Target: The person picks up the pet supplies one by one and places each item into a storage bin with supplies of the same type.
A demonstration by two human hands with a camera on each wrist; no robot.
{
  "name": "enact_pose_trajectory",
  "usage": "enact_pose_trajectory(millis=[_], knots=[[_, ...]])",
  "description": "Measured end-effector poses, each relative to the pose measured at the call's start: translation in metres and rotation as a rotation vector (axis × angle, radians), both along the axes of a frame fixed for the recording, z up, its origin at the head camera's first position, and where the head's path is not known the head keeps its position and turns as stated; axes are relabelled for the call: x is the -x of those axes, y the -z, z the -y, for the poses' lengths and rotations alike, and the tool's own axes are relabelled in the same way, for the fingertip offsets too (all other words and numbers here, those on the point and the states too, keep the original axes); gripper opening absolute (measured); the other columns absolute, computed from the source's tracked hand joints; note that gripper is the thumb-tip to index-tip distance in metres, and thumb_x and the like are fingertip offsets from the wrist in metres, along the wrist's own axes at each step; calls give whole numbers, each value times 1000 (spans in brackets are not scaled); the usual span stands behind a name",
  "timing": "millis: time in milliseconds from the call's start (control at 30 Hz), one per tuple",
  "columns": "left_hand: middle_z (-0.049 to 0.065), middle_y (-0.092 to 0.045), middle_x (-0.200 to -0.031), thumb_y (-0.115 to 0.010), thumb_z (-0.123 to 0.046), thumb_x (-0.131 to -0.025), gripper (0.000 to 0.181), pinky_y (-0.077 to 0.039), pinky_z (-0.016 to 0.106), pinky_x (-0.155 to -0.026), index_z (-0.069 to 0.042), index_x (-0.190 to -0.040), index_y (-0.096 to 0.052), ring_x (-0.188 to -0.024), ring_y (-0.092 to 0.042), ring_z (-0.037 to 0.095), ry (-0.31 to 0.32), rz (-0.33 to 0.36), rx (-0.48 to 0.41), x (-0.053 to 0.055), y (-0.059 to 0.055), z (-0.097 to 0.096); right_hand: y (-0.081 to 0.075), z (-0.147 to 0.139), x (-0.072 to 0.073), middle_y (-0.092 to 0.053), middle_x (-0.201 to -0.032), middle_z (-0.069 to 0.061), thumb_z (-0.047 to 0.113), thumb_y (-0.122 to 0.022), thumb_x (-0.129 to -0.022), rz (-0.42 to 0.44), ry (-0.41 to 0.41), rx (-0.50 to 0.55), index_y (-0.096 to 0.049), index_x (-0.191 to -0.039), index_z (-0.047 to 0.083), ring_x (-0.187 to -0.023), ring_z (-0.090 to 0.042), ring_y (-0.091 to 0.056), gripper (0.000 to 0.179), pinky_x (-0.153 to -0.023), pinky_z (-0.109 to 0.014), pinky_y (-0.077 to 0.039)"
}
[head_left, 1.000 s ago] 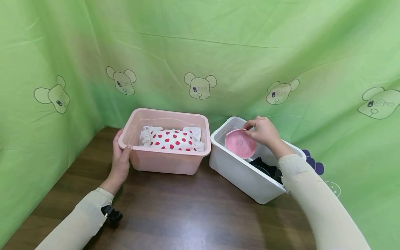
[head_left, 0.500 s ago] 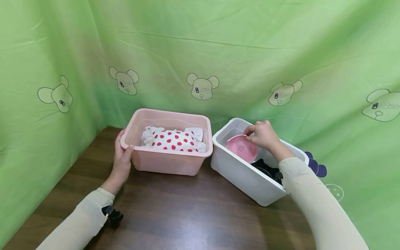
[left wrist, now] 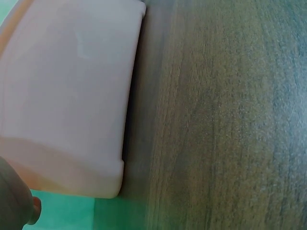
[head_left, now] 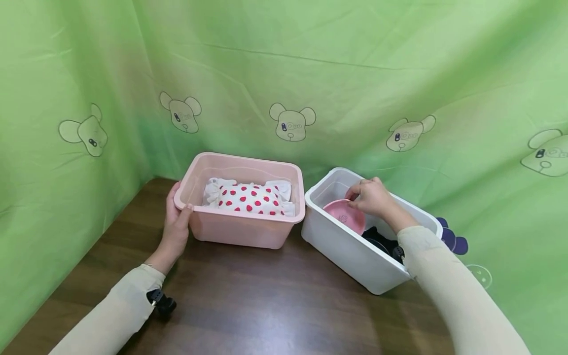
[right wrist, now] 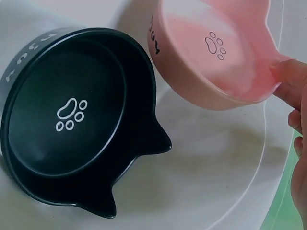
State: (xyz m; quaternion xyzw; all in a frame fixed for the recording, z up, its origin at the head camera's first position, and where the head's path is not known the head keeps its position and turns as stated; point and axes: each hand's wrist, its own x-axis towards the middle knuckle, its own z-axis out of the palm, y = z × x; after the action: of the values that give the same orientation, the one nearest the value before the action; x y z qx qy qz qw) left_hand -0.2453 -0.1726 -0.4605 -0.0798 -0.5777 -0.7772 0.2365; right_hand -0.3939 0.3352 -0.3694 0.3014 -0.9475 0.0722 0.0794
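Observation:
My left hand [head_left: 174, 230] grips the near left corner of a pink bin [head_left: 239, 232], with the thumb over its rim. In that bin lies a white frilled cloth item [head_left: 250, 198] printed with red strawberry-like spots. Inside the white bin [head_left: 346, 254] on the right, my right hand [head_left: 373, 198] pinches a pink pet bowl [head_left: 345, 215] by its ear-shaped rim. The right wrist view shows the paw print in the pink bowl [right wrist: 216, 55], which is tilted. Beside it, a black cat-eared bowl [right wrist: 67, 115] sits on the white bin's floor.
Both bins stand on a brown wooden table [head_left: 248, 296], their near corners close together. A green curtain [head_left: 239, 64] with bear-head drawings hangs behind and at both sides. Purple rounded shapes [head_left: 453, 240] show beyond the white bin's right end.
My right hand has lowered the pink bowl deeper into the white bin. My left hand keeps its hold on the pink bin. The head view has shifted slightly.

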Motion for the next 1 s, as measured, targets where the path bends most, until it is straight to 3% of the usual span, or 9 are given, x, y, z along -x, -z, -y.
enact_pose_trajectory(millis=[333, 1000], knots=[[13, -24, -164, -42, 6, -99, 66, -25, 32, -122, -5, -159, -19, -149, -25, 28, 2, 6, 4, -1, 3, -2, 7, 1, -2, -75, -84, 11, 19, -86, -79, 31, -37, -43, -78, -85, 24, -86, -19, -62, 11, -87, -43, -28], [13, -23, -165, -41, 5, -99, 66, -22, 32, -123, -5, -160, -17, -151, -23, 27, 5, -1, 29, -1, 1, 0, 13, 4, 6, -72, -81, 11, 18, -80, -84, 3, -56, -129, -77, -90, 25, -81, -15, -57, 10, -86, -43, -30]])
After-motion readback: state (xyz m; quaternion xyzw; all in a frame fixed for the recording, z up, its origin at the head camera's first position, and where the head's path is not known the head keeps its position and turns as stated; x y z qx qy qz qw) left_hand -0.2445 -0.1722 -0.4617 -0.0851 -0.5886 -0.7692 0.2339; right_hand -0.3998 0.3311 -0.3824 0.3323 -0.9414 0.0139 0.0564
